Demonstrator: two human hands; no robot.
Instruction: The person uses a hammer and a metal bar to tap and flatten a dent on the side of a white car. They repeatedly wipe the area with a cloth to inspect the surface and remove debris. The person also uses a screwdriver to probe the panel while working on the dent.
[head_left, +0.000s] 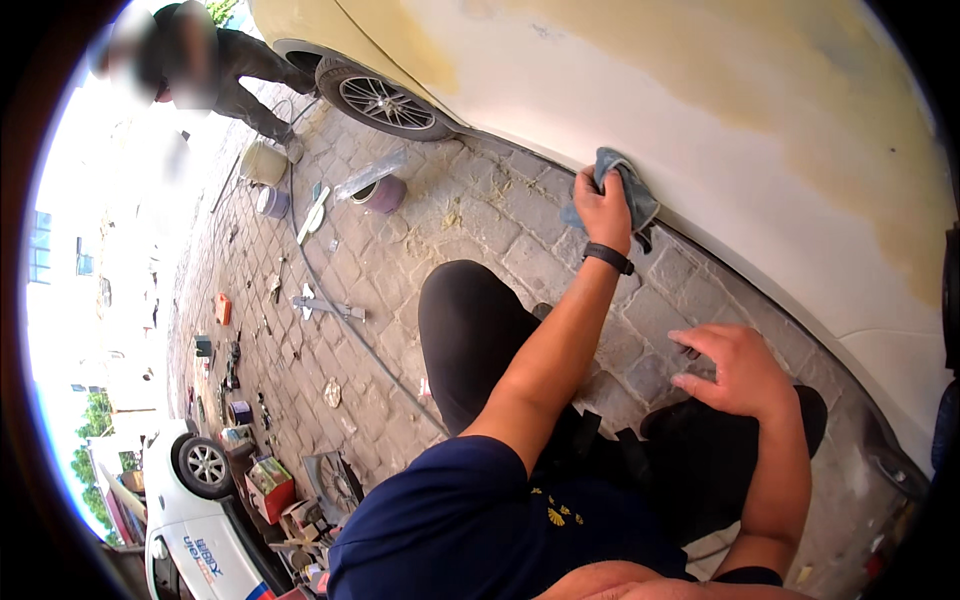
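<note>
My left hand (605, 208), with a dark band at its wrist, is closed on a blue-grey cloth (628, 180). The cloth lies against the lower edge of a car's side panel (700, 130), which is white with yellowish patches. Part of the cloth hangs below the panel's edge. Above my bent right knee, my right hand (738, 368) is held in the air with thumb and fingers apart and nothing between them. It is apart from the panel.
A wheel (385, 102) of the car stands beyond my left hand. Buckets (380, 196) and a hose (345, 335) lie on the paving (480, 215), along with scattered tools. Another person (240, 75) stands at the far left. A white car (190, 535) is at lower left.
</note>
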